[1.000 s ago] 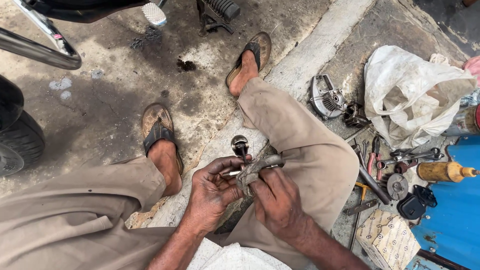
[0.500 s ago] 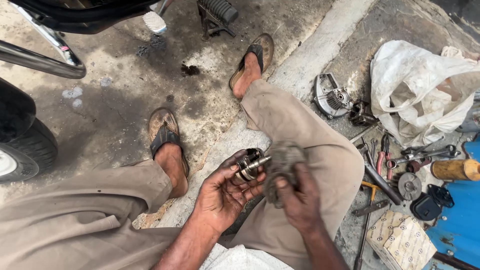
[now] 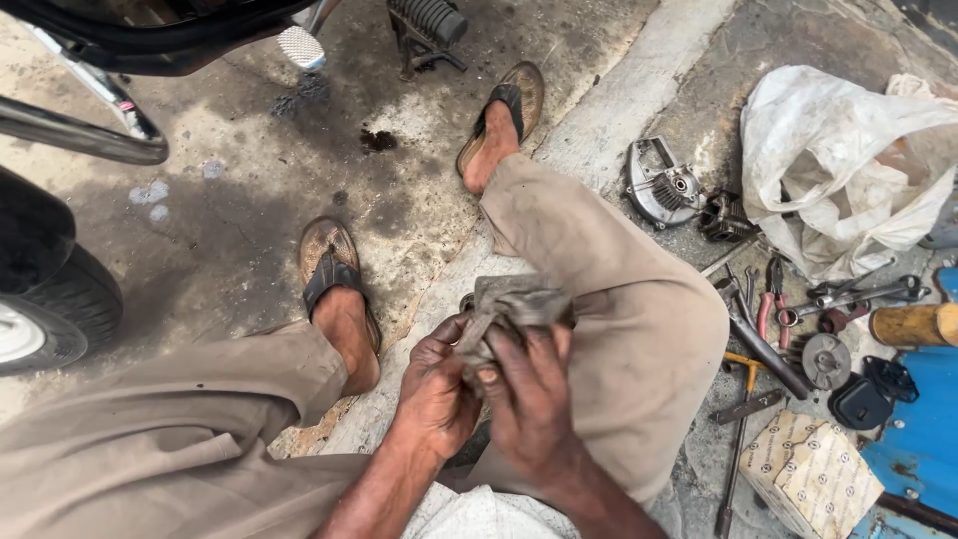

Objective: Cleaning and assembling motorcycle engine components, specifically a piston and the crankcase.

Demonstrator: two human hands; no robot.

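Both hands closed around a grey rag (image 3: 514, 304), held above the right knee. Left hand (image 3: 434, 384) cups it from below, right hand (image 3: 529, 394) pinches over the top w/ fingers curled. Whatever's inside the rag is fully covered, can't tell what.

Risks (my read):
- Greasy hands + oily cloth → grip slips, wrapped part drops onto the concrete kerb (image 3: 619, 110) & rolls.
- Rag edge loose near the thumb, could snag.
- Tools are close by the right leg, a knee shift could scatter them.

Count:
- 2 sandals (image 3: 329, 265)
- 1 rag
- 1 white plastic bag (image 3: 848, 150)
- 1 engine cover casting (image 3: 661, 185)
- 1 red-handled pliers (image 3: 771, 294)
- 1 cardboard box (image 3: 810, 474)
- 1 tyre (image 3: 50, 299), partly in view
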